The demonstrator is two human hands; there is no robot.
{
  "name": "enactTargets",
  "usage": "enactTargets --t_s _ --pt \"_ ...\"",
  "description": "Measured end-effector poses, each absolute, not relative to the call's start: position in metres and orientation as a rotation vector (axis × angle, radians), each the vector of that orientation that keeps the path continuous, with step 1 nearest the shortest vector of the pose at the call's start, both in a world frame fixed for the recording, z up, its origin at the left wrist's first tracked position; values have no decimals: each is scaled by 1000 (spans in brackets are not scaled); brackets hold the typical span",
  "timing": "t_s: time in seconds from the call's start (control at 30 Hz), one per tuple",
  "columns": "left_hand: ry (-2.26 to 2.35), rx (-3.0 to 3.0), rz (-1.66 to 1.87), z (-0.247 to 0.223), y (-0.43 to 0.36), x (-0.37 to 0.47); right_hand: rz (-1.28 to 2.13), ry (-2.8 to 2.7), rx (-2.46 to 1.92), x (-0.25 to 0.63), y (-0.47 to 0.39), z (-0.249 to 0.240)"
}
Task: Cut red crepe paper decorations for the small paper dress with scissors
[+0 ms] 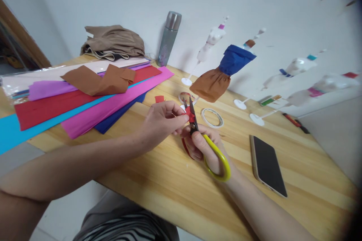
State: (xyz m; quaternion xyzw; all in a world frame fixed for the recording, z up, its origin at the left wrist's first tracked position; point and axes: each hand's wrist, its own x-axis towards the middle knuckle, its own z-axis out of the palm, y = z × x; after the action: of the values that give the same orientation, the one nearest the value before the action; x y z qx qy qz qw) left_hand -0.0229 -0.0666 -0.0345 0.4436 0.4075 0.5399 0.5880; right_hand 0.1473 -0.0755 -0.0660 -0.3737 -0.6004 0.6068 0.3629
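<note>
My left hand (167, 119) pinches a small red piece of paper or thin fabric (190, 114) above the table. The fingers of my right hand (201, 144) are in the handles of a pair of scissors (216, 158) with a yellow handle and dark blades. The blades stand slightly apart at the red piece, one of them passing over it. Some red material hangs below my right fingers, mostly hidden by them. Another small red scrap (160, 99) lies on the table just beyond my left hand.
Long coloured sheets (121, 99) and a folded brown piece (98, 81) lie at left. Behind are a brown cloth bundle (114, 41) and a flask (169, 39). A mini mannequin in a blue-and-brown dress (236, 60), several bare ones, a tape roll (212, 118) and a phone (268, 165) stand or lie rightward.
</note>
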Motion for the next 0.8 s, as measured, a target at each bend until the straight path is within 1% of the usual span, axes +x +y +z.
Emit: enactTargets --t_s 0.8 --pt "973 1070 1279 -37 -66 -26 1528 -1563 -936 145 -75 -63"
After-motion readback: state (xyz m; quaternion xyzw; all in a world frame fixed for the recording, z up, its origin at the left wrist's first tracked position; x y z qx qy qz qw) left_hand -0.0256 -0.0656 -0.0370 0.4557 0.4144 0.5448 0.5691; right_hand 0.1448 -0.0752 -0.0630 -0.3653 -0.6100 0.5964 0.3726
